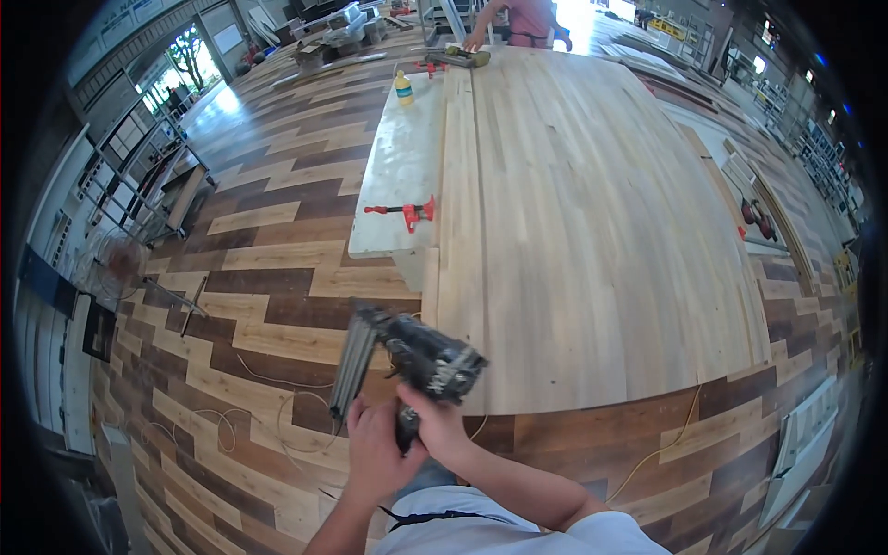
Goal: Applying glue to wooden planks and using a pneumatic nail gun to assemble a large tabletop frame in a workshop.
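A black pneumatic nail gun (427, 356) is held in front of my body, over the near left corner of a large wooden panel (592, 231). My right hand (433, 427) is closed round its handle. Closed too, my left hand (377, 448) grips the gun low down, beside the lower end of its long grey magazine (355, 363); part of that grip is hidden. Along the panel's left edge runs a narrow wooden strip (460, 185). A red clamp (407, 215) sits at that edge, on a white tabletop (393, 166) under the panel.
A yellow bottle (403, 89) stands on the white tabletop. At the panel's far end another person (532, 23) has a hand near a second nail gun (460, 57). A thin yellow hose (661, 450) trails over the patterned floor. A fan (120, 264) and metal racks stand left.
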`<move>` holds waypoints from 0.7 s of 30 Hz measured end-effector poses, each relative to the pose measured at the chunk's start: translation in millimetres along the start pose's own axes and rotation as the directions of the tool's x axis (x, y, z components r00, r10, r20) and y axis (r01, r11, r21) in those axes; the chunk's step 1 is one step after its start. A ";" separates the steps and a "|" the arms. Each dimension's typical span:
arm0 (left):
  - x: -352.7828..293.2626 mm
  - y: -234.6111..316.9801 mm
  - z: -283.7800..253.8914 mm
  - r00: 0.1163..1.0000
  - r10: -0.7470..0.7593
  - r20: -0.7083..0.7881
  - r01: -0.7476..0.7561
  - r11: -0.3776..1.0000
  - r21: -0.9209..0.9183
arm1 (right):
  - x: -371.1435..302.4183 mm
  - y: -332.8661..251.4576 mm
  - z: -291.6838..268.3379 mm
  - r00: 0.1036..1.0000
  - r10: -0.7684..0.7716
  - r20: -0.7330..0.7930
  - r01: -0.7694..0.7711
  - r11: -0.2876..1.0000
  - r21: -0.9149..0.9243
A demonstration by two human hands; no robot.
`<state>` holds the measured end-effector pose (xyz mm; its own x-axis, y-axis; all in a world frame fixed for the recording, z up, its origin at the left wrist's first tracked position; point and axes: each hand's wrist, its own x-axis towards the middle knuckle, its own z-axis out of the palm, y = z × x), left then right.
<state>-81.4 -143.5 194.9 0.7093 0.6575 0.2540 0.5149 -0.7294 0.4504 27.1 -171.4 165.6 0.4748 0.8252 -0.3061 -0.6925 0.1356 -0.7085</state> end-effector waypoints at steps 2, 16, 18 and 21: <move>19.3 -34.5 -8.2 0.999 -0.020 -0.035 0.019 0.999 -0.036 | 28.2 9.0 25.4 0.989 -0.005 0.146 0.008 1.000 -0.022; 361.0 -367.2 73.6 0.890 -0.388 0.238 0.377 0.922 0.093 | 22.4 -27.7 -87.1 0.875 -0.150 -0.461 -0.144 0.827 -0.543; 404.5 -396.5 110.8 0.909 -0.307 0.282 0.292 0.952 0.095 | -10.2 -40.6 -112.0 0.763 -0.195 -0.616 -0.206 0.830 -0.517; 447.4 -442.1 147.1 0.889 -0.273 0.368 0.279 0.960 0.039 | -49.5 -38.7 -145.8 0.598 -0.313 -0.738 -0.140 0.866 -0.481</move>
<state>79.1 445.4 -16.5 0.6667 0.7144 -0.2123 0.7109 -0.5240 0.4692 109.6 -297.5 115.4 0.9014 0.0459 -0.4304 -0.4050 -0.2616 -0.8761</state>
